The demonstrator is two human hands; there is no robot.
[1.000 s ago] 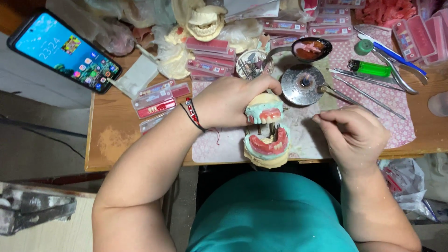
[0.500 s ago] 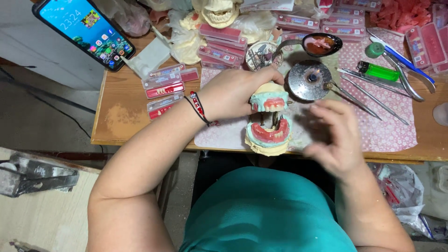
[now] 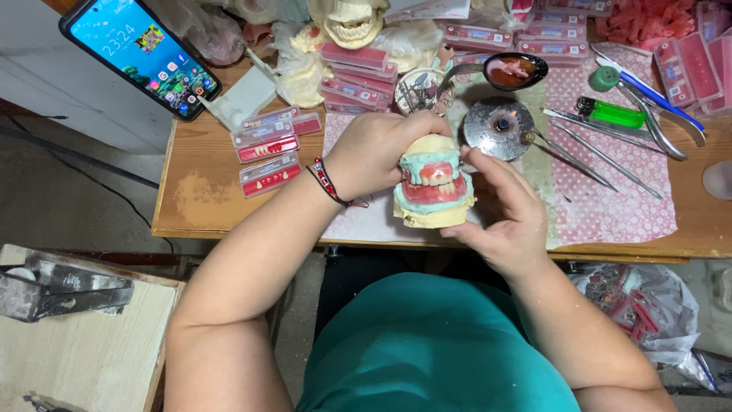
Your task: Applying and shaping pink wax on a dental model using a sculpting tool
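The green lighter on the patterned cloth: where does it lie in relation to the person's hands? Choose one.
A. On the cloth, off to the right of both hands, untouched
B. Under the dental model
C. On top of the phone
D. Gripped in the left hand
A. The green lighter lies on the cloth by the metal tools, while the left hand and right hand both grip the dental model.

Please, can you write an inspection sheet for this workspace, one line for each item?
Surface: wooden table, partly under a pink patterned cloth.
Job's things: dental model, yellowish plaster with pink wax and teeth, held between both hands.
Clutter: tooth cases, phone, green lighter, metal tools, round burner, spoon.
Hands: left hand grips the model's side; right hand supports it, fingers at the teeth.
Cables: nothing seen.
Surroundings: plastic bag on the floor, metal tool on a side board.
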